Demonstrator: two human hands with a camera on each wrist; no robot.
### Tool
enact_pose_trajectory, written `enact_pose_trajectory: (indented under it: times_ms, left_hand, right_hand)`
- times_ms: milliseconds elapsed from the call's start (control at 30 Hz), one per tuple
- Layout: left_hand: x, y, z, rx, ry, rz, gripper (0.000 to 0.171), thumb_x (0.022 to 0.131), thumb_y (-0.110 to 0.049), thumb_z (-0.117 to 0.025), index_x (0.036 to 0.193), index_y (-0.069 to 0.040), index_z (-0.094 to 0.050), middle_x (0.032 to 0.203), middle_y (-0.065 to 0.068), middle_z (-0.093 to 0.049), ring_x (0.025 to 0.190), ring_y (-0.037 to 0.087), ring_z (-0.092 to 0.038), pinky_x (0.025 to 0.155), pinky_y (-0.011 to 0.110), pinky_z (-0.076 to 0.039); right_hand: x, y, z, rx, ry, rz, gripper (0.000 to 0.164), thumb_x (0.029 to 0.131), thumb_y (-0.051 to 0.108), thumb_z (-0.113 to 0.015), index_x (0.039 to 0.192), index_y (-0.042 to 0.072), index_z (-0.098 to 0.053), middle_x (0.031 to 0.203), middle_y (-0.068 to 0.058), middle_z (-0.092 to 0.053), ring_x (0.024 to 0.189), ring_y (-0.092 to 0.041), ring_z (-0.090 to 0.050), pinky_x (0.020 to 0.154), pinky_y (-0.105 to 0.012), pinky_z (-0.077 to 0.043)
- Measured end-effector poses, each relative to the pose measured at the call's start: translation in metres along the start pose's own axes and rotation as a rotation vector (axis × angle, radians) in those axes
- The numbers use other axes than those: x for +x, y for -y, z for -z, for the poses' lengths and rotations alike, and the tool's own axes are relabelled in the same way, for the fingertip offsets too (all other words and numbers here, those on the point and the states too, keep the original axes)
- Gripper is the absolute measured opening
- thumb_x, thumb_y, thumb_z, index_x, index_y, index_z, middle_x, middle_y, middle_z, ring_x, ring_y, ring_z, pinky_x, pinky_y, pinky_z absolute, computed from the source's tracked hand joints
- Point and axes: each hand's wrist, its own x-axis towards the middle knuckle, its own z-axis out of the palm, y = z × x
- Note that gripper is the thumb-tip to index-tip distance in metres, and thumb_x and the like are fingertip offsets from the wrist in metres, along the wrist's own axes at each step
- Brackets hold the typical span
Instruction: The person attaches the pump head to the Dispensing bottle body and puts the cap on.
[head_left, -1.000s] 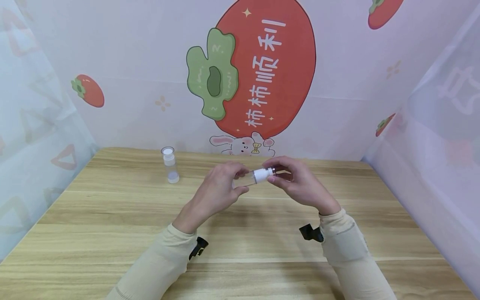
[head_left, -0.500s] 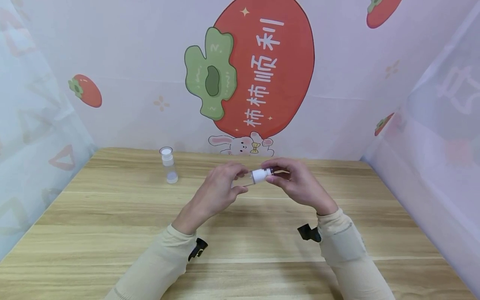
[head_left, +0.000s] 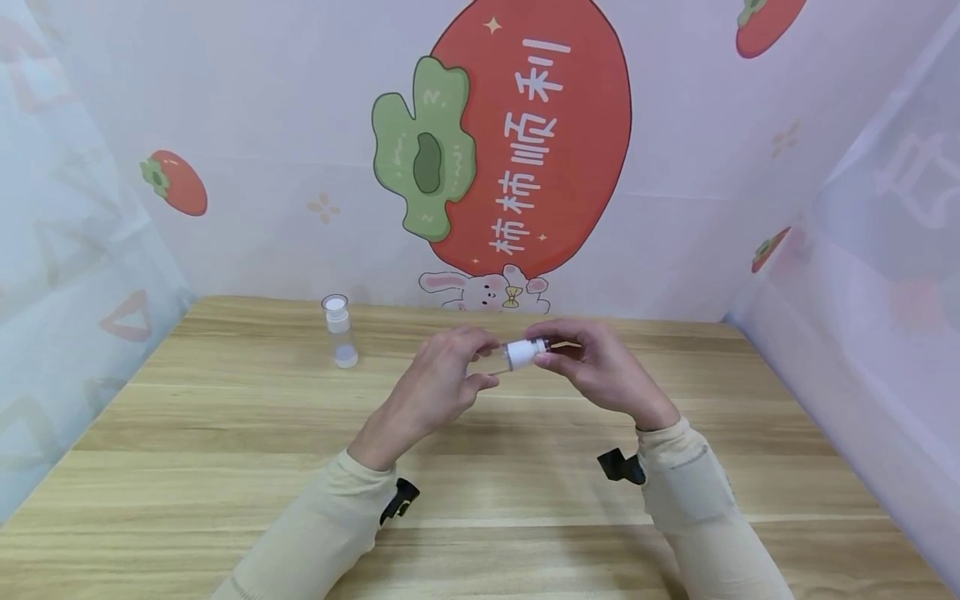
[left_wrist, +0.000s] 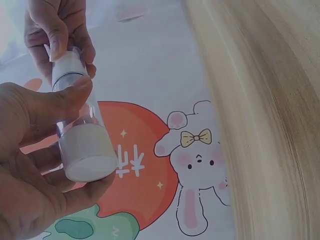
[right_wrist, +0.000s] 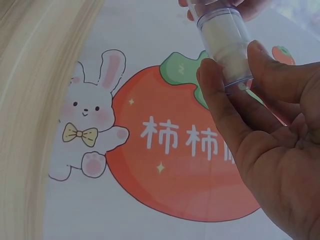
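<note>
A clear cylindrical pump bottle with a white collar lies sideways between the two hands, above the table. My left hand grips its transparent body, thumb on one side and fingers around the other. The bottle's white base faces the left wrist camera. At the opposite end, my right hand pinches the clear cap between thumb and fingers. Through that cap a white pump top shows in the right wrist view. Part of the body is hidden behind the left fingers.
A second, similar bottle with a white top and clear cap stands upright at the back left of the wooden table. Behind the table's back edge rises a white backdrop printed with a persimmon and a rabbit; sheets flank both sides.
</note>
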Motion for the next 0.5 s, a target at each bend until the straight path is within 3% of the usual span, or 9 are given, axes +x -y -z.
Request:
enact_pose_trajectory:
  times_ms: [500]
  left_hand:
    - [0.0009, 0.0036, 0.0006, -0.026, -0.009, 0.012, 0.037, 0.077, -0.004, -0.088, 0.111, -0.004, -0.074, 0.105, 0.008, -0.073, 0.091, 0.022, -0.068, 0.084, 0.045, -0.054]
  right_hand:
    - [0.0002, 0.0067, -0.0076, -0.093, -0.054, -0.021, 0.029, 0.087, -0.006, -0.075, 0.116, 0.000, -0.072, 0.111, -0.010, -0.071, 0.091, -0.023, -0.068, 0.087, -0.035, -0.058]
